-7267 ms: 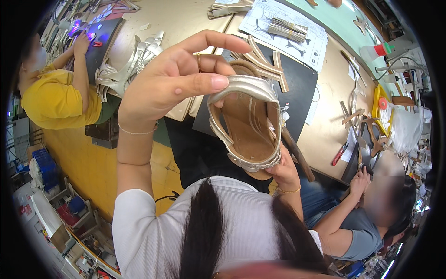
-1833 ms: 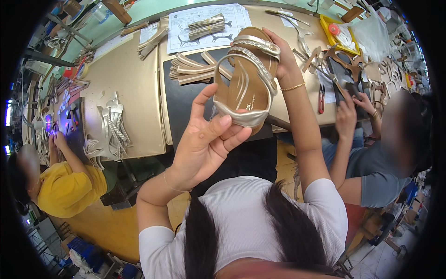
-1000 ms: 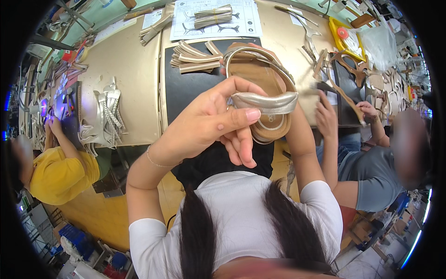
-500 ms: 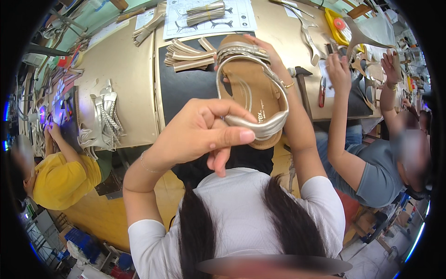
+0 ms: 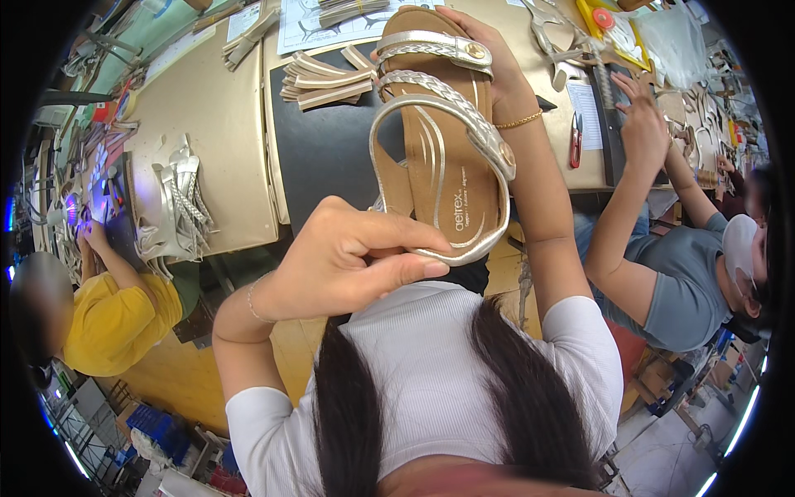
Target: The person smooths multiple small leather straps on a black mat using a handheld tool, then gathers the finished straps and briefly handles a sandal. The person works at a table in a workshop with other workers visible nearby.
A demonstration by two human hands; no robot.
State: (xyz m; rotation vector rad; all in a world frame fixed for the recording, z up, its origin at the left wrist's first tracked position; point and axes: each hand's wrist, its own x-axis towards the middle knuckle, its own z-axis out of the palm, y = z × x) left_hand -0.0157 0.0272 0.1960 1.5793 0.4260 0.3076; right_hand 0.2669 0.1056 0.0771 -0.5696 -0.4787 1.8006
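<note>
A sandal (image 5: 447, 153) with a tan insole and metallic silver straps is held up over the table's near edge, toe end away from me. Two braided straps with round gold-coloured ornaments cross its front part. My left hand (image 5: 352, 257) pinches the rear of the silver heel strap (image 5: 498, 225) between thumb and forefinger, its other fingers curled beneath. At the toe end, my right hand (image 5: 507, 73) grips the sandal from the right side and underneath. The sandal hides most of the right fingers.
A black mat (image 5: 319, 157) lies under a pile of beige strips (image 5: 331, 81). Silver straps (image 5: 176, 199) are heaped to the left. Red-handled snips (image 5: 575, 142) and a yellow tray (image 5: 592, 21) are on the right. Co-workers sit on both sides, one in yellow (image 5: 120, 319), one in grey-blue (image 5: 683, 286).
The sandal has turned to show more of its insole and front straps. My left thumb and forefinger have closed on the heel strap. The right-hand co-worker's hands have shifted.
</note>
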